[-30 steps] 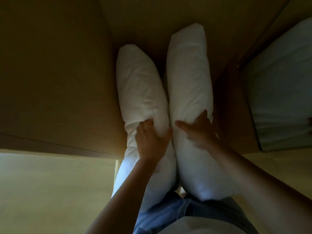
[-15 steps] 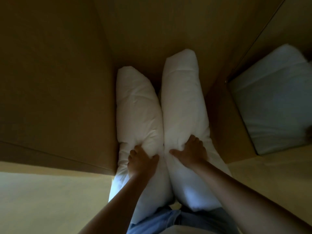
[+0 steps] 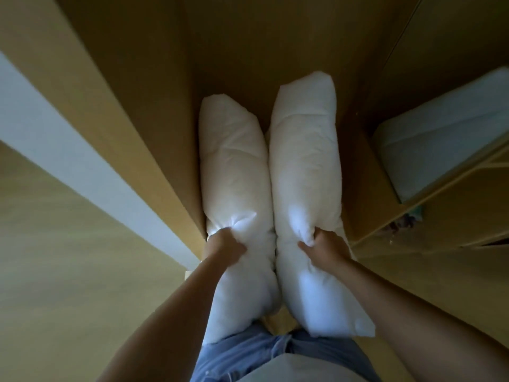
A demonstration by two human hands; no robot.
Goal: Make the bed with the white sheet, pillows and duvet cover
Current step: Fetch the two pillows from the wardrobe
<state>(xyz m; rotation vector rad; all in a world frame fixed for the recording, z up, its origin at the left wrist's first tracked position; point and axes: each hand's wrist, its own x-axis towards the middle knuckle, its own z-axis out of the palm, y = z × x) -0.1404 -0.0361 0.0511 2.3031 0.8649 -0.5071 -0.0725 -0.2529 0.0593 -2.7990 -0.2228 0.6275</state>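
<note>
Two plump white fabric pillows stand side by side, touching, inside a tall wooden cupboard (image 3: pixel 154 133). I see my left hand (image 3: pixel 224 248) clutching the left pillow (image 3: pixel 234 172) and my right hand (image 3: pixel 325 249) bunching the right pillow (image 3: pixel 304 161).

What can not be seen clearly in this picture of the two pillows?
Head view:
- Fingertips of left hand and right hand: buried in left pillow and right pillow.
- Folded bedding on the shelf: cut by the right edge.
- Small items under that shelf: too dark.
</note>
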